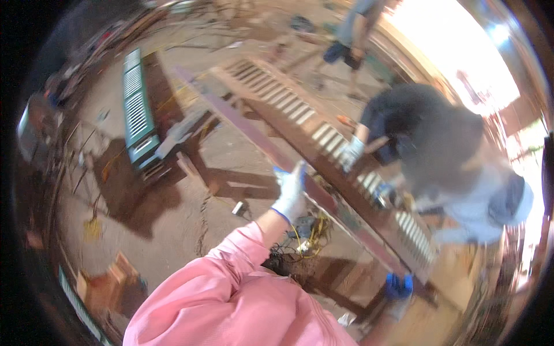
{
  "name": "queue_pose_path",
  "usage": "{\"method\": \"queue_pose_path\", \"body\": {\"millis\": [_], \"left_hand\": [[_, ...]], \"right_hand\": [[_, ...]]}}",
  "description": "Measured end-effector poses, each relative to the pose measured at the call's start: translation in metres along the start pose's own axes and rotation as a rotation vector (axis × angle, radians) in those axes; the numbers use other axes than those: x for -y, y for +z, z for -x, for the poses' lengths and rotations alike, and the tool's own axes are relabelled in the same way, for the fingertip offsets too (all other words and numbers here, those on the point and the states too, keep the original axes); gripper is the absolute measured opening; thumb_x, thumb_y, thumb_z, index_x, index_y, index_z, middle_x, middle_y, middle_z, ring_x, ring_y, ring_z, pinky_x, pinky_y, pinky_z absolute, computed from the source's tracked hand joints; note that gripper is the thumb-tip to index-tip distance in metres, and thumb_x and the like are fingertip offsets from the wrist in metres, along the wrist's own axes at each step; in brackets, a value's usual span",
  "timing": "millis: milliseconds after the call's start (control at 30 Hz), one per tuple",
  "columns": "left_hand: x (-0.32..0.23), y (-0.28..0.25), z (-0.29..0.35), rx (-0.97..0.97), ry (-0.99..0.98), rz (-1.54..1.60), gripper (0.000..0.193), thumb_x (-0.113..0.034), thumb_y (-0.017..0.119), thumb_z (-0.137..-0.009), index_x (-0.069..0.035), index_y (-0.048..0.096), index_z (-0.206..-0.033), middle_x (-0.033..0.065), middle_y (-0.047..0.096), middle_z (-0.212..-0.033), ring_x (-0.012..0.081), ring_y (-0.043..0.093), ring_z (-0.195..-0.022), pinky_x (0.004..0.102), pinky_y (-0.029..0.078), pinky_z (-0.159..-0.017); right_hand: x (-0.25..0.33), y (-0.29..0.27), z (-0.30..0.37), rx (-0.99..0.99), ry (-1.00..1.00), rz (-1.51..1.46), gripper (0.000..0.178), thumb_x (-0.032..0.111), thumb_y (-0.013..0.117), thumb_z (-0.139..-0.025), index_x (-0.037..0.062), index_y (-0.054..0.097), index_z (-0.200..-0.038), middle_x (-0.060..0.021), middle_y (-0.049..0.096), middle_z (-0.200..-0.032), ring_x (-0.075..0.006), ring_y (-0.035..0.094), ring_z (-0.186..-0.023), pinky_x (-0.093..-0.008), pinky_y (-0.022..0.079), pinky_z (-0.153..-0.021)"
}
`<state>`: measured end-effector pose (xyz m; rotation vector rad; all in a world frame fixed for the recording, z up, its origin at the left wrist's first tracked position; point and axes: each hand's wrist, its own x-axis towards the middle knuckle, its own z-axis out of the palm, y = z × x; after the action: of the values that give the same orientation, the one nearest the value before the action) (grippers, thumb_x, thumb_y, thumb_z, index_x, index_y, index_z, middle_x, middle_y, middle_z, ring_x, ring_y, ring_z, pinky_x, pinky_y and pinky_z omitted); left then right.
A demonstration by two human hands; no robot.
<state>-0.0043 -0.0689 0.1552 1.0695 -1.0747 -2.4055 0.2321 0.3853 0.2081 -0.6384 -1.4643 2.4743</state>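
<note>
A long, narrow, reddish-purple bar or board point(254, 135) slants across the middle, from upper left to lower right. My left hand point(290, 190), in a white glove with blue fingertips, is closed round its middle. My right hand point(398, 286), in a blue-fronted glove, grips the bar near its lower right end; motion blur softens its fingers. Beyond the bar, and close along it, lies a long brown slatted panel point(306, 121) with a row of openings. A co-worker's white-gloved hand point(351, 154) rests on that panel, and the co-worker's other hand point(382, 193) is blurred beside it.
The co-worker point(427, 132) bends over the panel's far side. Another person point(353, 34) stands farther back. A green slatted panel point(137, 104) lies raised at left. Tangled cables point(309, 239) lie on the floor below the bar. A wooden piece point(109, 282) sits at lower left.
</note>
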Motion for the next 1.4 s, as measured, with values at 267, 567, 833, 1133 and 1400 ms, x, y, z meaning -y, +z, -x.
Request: {"method": "queue_pose_path", "body": {"millis": [267, 567, 833, 1133, 1400], "left_hand": [[0.001, 0.013, -0.053, 0.288, -0.155, -0.043, 0.095, -0.03, 0.087, -0.084, -0.002, 0.029, -0.154, 0.0159, 0.062, -0.13, 0.0265, 0.065, -0.1, 0.0444, 0.057, -0.079], [-0.014, 0.019, -0.046, 0.306, -0.167, -0.223, 0.054, -0.038, 0.084, -0.085, -0.006, 0.06, -0.122, 0.0116, 0.072, -0.105, 0.0262, 0.07, -0.088, 0.0437, 0.06, -0.082], [-0.015, 0.016, -0.06, 0.247, -0.074, -0.267, 0.049, -0.043, 0.084, -0.082, -0.006, 0.068, -0.11, 0.0079, 0.071, -0.096, 0.0223, 0.068, -0.081, 0.0378, 0.054, -0.071], [-0.011, 0.012, -0.051, 0.071, 0.1, -0.366, 0.069, -0.045, 0.082, -0.082, 0.001, 0.056, -0.126, 0.0126, 0.063, -0.113, 0.0245, 0.066, -0.096, 0.0435, 0.057, -0.084], [-0.01, 0.008, -0.044, 0.058, 0.049, -0.366, 0.082, -0.048, 0.082, -0.08, -0.002, 0.045, -0.136, 0.0137, 0.056, -0.119, 0.0274, 0.061, -0.105, 0.0476, 0.054, -0.091]], "right_hand": [[-0.024, 0.093, 0.002, -0.247, -0.741, 0.584, 0.027, 0.011, 0.065, -0.101, -0.0003, 0.068, -0.125, -0.0071, 0.072, -0.117, -0.0146, 0.068, -0.099, -0.0302, 0.054, -0.089], [0.016, 0.075, 0.013, -0.342, -0.396, 0.474, 0.021, 0.014, 0.064, -0.102, -0.0006, 0.068, -0.116, -0.0021, 0.065, -0.09, -0.0092, 0.058, -0.077, -0.0255, 0.047, -0.068], [0.061, 0.061, -0.095, -0.008, -0.518, 1.359, 0.027, 0.029, 0.06, -0.101, 0.0084, 0.073, -0.113, -0.0081, 0.073, -0.099, -0.0247, 0.069, -0.088, -0.0394, 0.053, -0.079], [0.008, 0.103, -0.294, 0.268, -0.508, 1.965, 0.027, 0.027, 0.054, -0.099, 0.0153, 0.074, -0.114, -0.0099, 0.075, -0.111, -0.0342, 0.07, -0.107, -0.0483, 0.055, -0.092], [-0.063, 0.133, -0.362, 0.444, -0.557, 2.348, 0.023, 0.015, 0.058, -0.092, 0.0135, 0.081, -0.097, -0.0094, 0.078, -0.101, -0.0268, 0.075, -0.094, -0.043, 0.059, -0.079]]}}
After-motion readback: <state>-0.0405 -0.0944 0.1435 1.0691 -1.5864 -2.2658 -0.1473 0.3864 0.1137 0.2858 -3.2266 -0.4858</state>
